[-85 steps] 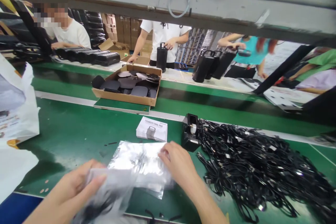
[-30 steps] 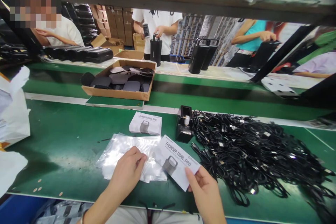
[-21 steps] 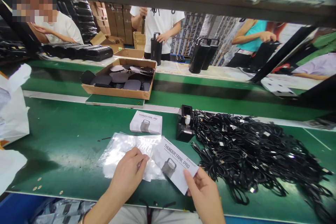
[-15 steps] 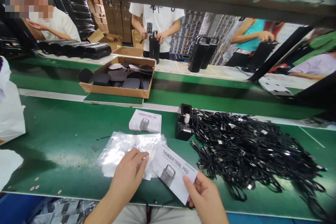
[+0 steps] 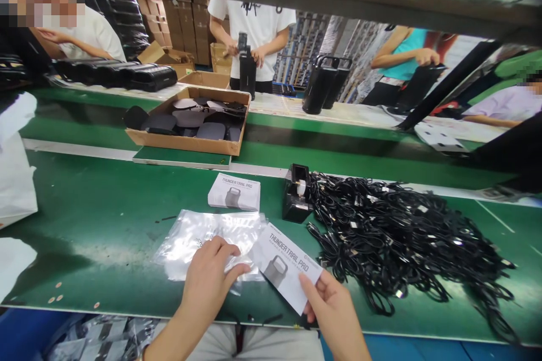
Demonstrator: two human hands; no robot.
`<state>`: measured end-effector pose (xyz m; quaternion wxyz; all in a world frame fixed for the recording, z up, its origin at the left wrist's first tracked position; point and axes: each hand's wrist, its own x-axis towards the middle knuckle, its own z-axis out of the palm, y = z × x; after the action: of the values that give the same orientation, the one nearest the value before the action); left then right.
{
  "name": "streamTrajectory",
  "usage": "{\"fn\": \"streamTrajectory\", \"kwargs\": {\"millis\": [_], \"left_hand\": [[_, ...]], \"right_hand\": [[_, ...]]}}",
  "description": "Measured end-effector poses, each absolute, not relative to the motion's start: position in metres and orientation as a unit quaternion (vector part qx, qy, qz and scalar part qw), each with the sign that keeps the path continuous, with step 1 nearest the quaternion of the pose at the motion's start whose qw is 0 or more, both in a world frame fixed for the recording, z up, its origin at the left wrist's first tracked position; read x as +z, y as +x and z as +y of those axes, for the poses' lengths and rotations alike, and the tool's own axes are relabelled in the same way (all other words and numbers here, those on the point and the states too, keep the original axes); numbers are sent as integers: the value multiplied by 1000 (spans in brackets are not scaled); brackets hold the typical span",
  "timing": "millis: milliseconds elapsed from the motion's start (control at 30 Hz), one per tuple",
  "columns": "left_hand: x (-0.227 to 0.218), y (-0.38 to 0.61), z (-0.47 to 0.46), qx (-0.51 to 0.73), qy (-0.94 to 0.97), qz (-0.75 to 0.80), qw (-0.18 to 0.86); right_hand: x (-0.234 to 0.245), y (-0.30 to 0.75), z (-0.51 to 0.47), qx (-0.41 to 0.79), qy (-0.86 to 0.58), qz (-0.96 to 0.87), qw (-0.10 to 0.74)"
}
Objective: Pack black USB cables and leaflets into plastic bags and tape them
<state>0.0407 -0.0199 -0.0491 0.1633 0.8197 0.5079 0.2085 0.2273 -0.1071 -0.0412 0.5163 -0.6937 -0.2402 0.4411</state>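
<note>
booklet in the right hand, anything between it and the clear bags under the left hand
Nothing visible does. The booklet in the right hand reaches the edge of the clear bags, where the left hand rests on top.

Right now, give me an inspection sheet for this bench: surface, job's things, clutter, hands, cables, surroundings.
Surface: green bench mat, a few specks near front edge.
Job's things: booklet in right hand; clear bags under left hand; booklet stack behind them.
Clutter: tape dispenser, cardboard tray of dark pads, white bags at left.
Hands: left hand fingertips on bags, grip unclear; right hand pinches booklet corner.
Cables: black cables heaped at right, loose.
Surroundings: co-workers opposite handling black cylinders.
</note>
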Motion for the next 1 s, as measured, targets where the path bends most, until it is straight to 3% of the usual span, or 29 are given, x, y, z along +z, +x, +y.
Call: {"fn": "streamTrajectory", "kwargs": {"millis": [667, 1000], "left_hand": [[-45, 45, -25, 254, 813, 492, 180], [-51, 41, -28, 275, 827, 461, 166]], "right_hand": [[-39, 216, -116, 416, -689, -243, 541], [-37, 227, -118, 599, -641, -283, 388]]}}
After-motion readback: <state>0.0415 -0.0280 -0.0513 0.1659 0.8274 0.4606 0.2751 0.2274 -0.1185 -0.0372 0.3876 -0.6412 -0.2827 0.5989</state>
